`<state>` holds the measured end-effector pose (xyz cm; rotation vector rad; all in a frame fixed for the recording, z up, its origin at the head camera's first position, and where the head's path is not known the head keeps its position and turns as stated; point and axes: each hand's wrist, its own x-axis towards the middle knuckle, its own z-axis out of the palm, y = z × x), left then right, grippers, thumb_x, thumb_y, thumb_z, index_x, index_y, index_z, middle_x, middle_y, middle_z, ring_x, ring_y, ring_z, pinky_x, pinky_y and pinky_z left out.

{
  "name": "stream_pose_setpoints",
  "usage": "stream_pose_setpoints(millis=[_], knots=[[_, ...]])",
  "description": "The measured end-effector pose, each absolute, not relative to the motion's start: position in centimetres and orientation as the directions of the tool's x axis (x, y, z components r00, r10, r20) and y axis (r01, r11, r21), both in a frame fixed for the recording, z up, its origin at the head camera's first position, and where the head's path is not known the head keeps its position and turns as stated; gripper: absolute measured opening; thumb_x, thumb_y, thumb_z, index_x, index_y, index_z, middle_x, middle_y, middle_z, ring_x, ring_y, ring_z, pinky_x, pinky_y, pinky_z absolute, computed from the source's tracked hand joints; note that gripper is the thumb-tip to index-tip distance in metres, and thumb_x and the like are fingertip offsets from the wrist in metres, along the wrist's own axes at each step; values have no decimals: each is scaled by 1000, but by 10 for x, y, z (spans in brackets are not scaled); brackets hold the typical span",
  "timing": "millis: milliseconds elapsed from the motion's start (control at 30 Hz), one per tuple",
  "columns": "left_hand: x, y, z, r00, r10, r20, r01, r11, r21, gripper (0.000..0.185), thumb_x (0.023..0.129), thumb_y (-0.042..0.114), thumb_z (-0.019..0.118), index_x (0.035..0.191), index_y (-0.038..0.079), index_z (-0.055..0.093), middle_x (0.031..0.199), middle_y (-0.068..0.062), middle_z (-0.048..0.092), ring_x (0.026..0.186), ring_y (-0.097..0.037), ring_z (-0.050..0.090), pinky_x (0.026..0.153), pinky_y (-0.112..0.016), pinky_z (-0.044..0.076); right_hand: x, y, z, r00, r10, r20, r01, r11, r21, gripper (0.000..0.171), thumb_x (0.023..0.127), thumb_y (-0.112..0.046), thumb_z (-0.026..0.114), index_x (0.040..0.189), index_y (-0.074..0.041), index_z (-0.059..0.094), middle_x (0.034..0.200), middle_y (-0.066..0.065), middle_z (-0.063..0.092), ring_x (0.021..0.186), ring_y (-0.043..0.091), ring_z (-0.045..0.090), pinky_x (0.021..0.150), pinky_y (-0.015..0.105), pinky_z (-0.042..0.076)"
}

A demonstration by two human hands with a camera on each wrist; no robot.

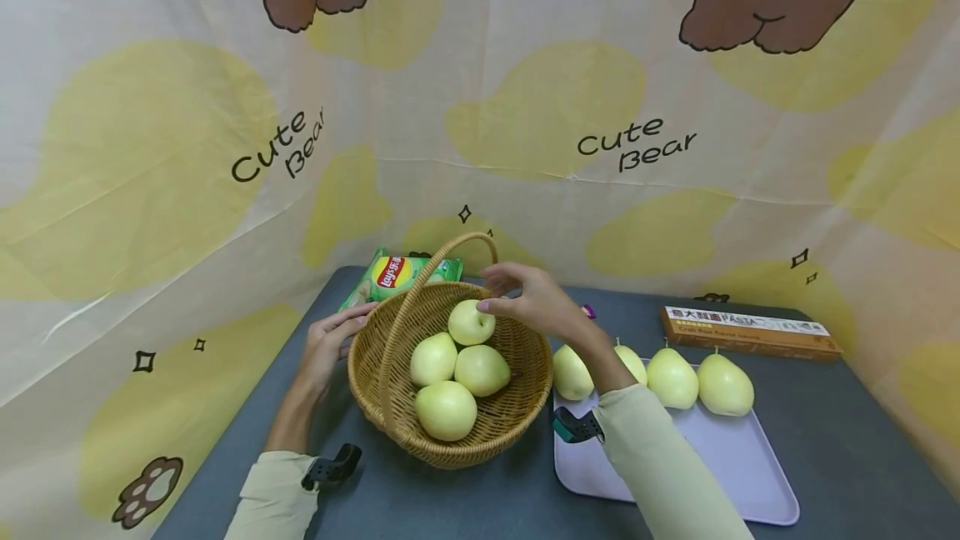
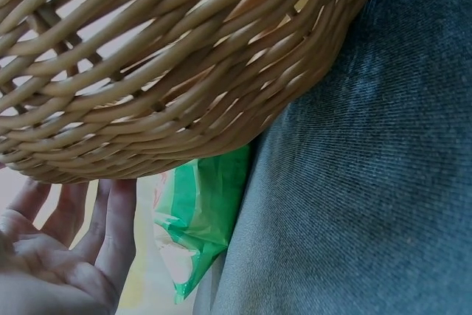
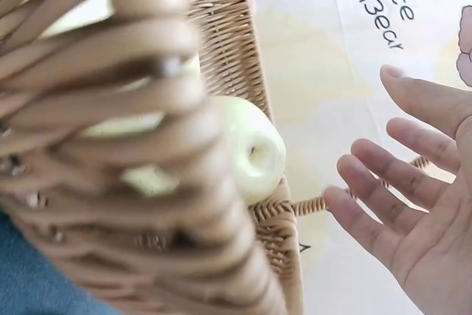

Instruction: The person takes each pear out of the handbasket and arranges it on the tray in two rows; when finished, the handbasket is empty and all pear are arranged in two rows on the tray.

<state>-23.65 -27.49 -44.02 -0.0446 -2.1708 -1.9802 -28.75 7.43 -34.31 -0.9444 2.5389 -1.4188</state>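
Observation:
A wicker basket [image 1: 525, 394] with a tall arched handle stands in the middle, tilted so its opening faces me. Several pale green pears lie inside; the uppermost pear [image 1: 470, 323] shows its dimpled end. At the basket's left rim is my left hand [image 1: 327, 346]; the left wrist view shows its extended fingers [image 2: 122, 215] against the wicker. Above the far right rim hovers my right hand [image 1: 534, 300], close to the uppermost pear. In the right wrist view its fingers [image 3: 369, 215] are spread, apart from that pear [image 3: 254, 151], with nothing held.
Right of the basket lies a lilac tray [image 1: 720, 465] with several pears, among them one pear [image 1: 725, 384] at its far right corner. Behind it is a pasta box [image 1: 750, 333]. A green chip bag [image 1: 442, 271] lies behind the basket, against the patterned cloth backdrop [image 1: 510, 115].

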Motion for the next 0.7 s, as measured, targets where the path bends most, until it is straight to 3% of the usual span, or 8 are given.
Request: stream_pose_setpoints(millis=[333, 700], knots=[[-237, -275, -441, -981, -114, 160, 149, 96, 984, 43, 108, 27, 62, 141, 0, 67, 123, 10, 72, 104, -8, 74, 82, -29, 64, -295, 56, -341, -786, -590, 186, -485, 402, -777, 51, 93, -31, 83, 140, -17, 67, 137, 13, 68, 121, 30, 65, 99, 48, 55], [-236, -274, -438, -981, -117, 156, 146, 88, 985, 43, 108, 26, 62, 141, -1, 67, 123, 9, 72, 103, -8, 74, 82, -29, 64, -302, 50, -336, -789, -605, 104, -459, 470, -754, 57, 94, -30, 83, 145, -16, 63, 142, 10, 66, 129, 28, 62, 109, 52, 51]])
